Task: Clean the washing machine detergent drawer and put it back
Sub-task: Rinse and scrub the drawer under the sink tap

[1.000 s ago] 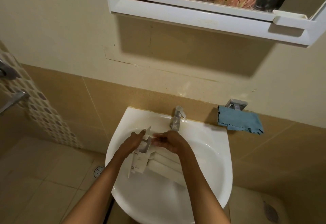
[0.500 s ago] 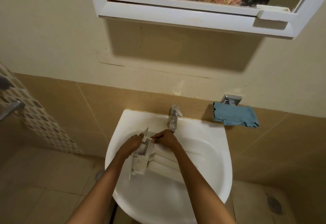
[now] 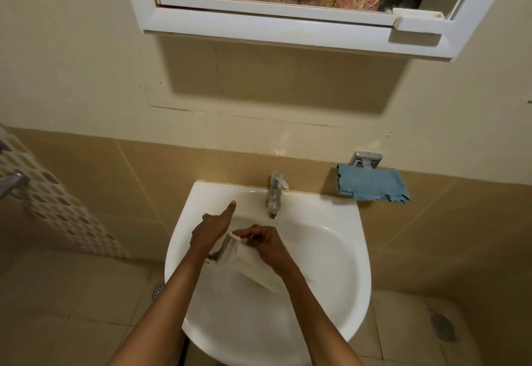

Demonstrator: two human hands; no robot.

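The white detergent drawer (image 3: 247,262) lies tilted in the white sink (image 3: 339,250), its front end toward the left rim. My right hand (image 3: 266,243) curls over the drawer's upper edge and grips it. My left hand (image 3: 213,228) is at the drawer's left end with its fingers straight and a finger pointing up toward the back of the sink. Whether the left palm touches the drawer is hidden. The drawer's lower part is blurred.
A chrome tap (image 3: 276,192) stands at the back of the sink, just beyond my hands. A blue cloth (image 3: 371,187) hangs on a wall holder at the right. A mirror cabinet (image 3: 288,28) juts out overhead. A floor drain (image 3: 157,290) lies to the left.
My left hand has let go of the drawer's front end and straightened its fingers. The drawer has tipped and turned under my right hand. The camera has tilted down slightly.
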